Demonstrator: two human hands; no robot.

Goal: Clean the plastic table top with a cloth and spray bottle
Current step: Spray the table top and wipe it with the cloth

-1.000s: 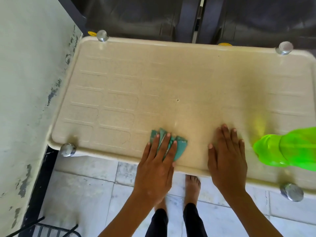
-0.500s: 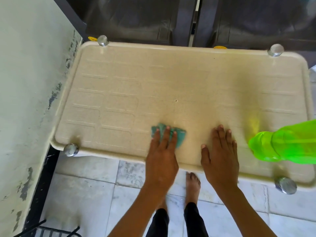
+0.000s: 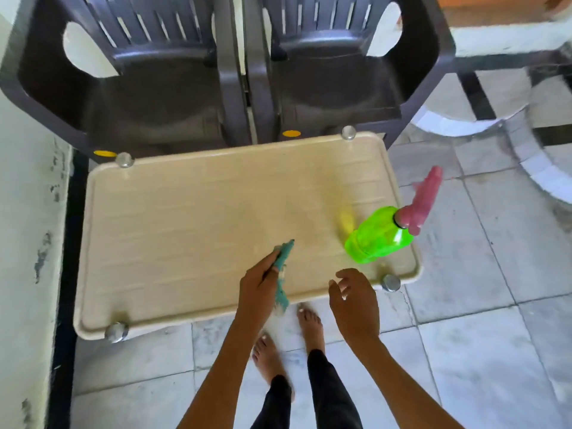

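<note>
The beige plastic table top [image 3: 185,230] fills the middle of the head view. My left hand [image 3: 258,289] grips the teal cloth [image 3: 282,267], lifted off the surface near the table's front edge, with the cloth hanging edge-on. My right hand [image 3: 354,300] hovers above the front right corner with fingers loosely curled and holds nothing. The green spray bottle [image 3: 379,235] with its pink trigger head [image 3: 425,196] stands on the table's right side, just beyond my right hand.
Two dark plastic chairs [image 3: 173,97] stand side by side behind the table. A pale wall [image 3: 28,243] runs along the left. Metal caps [image 3: 390,283] mark the table's corners. My bare feet [image 3: 309,323] are on the tiled floor [image 3: 464,320] in front.
Both hands have lifted off the table. The left hand now grips the cloth raised instead of pressing it flat. The view has pulled back and up, showing the chairs and the whole bottle.
</note>
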